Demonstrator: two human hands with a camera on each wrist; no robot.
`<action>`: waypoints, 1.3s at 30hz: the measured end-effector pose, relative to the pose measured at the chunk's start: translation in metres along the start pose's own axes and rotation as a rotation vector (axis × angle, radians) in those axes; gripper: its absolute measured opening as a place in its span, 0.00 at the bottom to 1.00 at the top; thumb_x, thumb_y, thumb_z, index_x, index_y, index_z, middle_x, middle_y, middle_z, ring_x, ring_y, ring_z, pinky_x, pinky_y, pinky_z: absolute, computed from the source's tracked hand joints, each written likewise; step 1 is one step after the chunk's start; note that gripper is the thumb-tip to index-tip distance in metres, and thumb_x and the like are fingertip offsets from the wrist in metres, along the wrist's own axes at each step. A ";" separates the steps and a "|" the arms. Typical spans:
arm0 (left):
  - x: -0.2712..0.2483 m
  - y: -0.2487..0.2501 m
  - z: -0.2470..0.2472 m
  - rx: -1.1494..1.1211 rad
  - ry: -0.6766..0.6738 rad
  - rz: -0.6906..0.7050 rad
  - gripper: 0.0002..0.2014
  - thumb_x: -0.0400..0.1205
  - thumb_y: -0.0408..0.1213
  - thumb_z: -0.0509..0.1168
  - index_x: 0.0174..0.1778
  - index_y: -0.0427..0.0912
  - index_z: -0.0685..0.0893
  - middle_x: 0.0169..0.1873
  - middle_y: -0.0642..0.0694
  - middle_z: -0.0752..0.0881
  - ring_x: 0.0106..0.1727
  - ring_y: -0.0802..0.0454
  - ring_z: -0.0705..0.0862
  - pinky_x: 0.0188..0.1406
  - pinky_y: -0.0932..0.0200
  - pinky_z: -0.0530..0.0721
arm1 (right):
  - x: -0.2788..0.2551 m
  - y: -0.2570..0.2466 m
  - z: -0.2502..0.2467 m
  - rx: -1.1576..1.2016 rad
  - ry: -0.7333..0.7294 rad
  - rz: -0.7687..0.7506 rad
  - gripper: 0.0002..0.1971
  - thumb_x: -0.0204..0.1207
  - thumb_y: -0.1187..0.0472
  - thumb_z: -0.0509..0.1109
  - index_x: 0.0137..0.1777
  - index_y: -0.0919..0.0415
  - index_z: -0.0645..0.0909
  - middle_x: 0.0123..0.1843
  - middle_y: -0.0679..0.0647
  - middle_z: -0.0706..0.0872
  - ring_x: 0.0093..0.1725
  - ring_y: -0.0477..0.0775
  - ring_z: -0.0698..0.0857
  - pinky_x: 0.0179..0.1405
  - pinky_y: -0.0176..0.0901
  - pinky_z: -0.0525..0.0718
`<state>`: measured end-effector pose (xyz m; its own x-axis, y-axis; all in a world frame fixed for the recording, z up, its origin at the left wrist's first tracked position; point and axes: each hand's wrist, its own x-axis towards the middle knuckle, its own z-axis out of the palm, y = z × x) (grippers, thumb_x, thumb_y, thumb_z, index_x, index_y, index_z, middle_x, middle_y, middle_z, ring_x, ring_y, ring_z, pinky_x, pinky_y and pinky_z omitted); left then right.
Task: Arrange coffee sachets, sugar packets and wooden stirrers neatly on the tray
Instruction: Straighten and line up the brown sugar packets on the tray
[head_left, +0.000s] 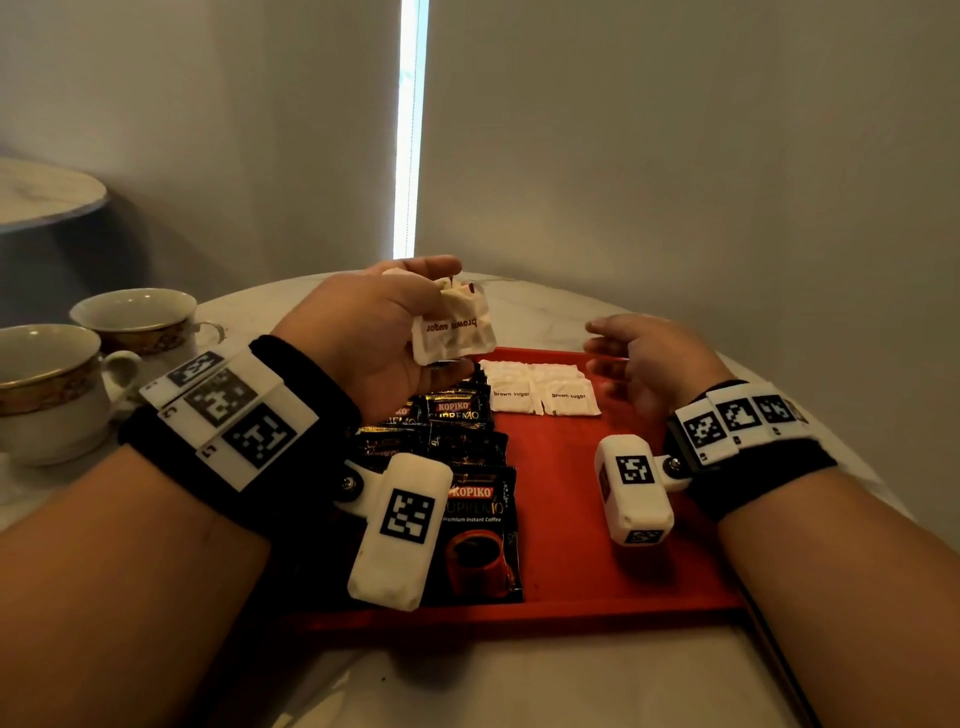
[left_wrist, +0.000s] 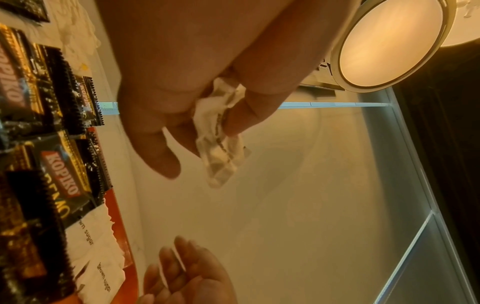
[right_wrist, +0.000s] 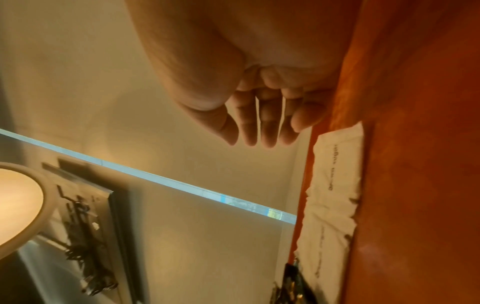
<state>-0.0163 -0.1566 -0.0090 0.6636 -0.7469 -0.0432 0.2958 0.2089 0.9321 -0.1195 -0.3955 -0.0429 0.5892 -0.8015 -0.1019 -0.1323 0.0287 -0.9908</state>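
Observation:
A red tray (head_left: 597, 519) lies on the round white table. My left hand (head_left: 415, 317) is raised above the tray's far left corner and holds a small stack of white brown sugar packets (head_left: 453, 327) between thumb and fingers; the left wrist view shows the same packets (left_wrist: 221, 148) edge-on. More brown sugar packets (head_left: 540, 389) lie flat in rows at the tray's far edge. Black Kopiko coffee sachets (head_left: 467, 467) overlap in a column down the tray's left side. My right hand (head_left: 618, 358) hovers over the tray's far right part, fingers relaxed and empty (right_wrist: 259, 127). No wooden stirrers are in view.
Two white teacups with gold-patterned bands (head_left: 47, 389) (head_left: 140, 319) stand on the table to the left of the tray. A second round table (head_left: 47, 192) is at the far left. Walls close in behind the table. The tray's right half (head_left: 649, 571) is bare.

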 end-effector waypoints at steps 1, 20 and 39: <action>0.000 0.000 -0.001 -0.009 0.001 0.015 0.19 0.82 0.20 0.58 0.59 0.46 0.85 0.62 0.37 0.86 0.55 0.34 0.89 0.33 0.52 0.89 | -0.005 -0.004 0.002 0.012 -0.027 -0.007 0.09 0.81 0.58 0.71 0.57 0.61 0.85 0.45 0.56 0.88 0.39 0.54 0.84 0.26 0.43 0.78; 0.002 -0.004 0.000 -0.036 -0.001 0.121 0.07 0.81 0.27 0.69 0.52 0.41 0.82 0.46 0.40 0.89 0.31 0.52 0.90 0.22 0.62 0.81 | -0.080 -0.023 0.051 0.050 -0.524 -0.278 0.09 0.71 0.63 0.77 0.50 0.62 0.85 0.41 0.55 0.87 0.37 0.51 0.83 0.34 0.43 0.76; 0.003 -0.007 -0.003 0.125 -0.135 0.043 0.27 0.72 0.41 0.78 0.66 0.37 0.84 0.55 0.38 0.83 0.47 0.46 0.79 0.30 0.60 0.76 | -0.082 -0.023 0.056 0.208 -0.488 -0.288 0.14 0.72 0.67 0.74 0.58 0.65 0.82 0.43 0.57 0.89 0.35 0.50 0.86 0.28 0.41 0.80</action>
<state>-0.0144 -0.1586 -0.0166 0.5734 -0.8184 0.0387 0.1758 0.1690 0.9698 -0.1201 -0.2973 -0.0164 0.8824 -0.4290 0.1930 0.2165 0.0063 -0.9763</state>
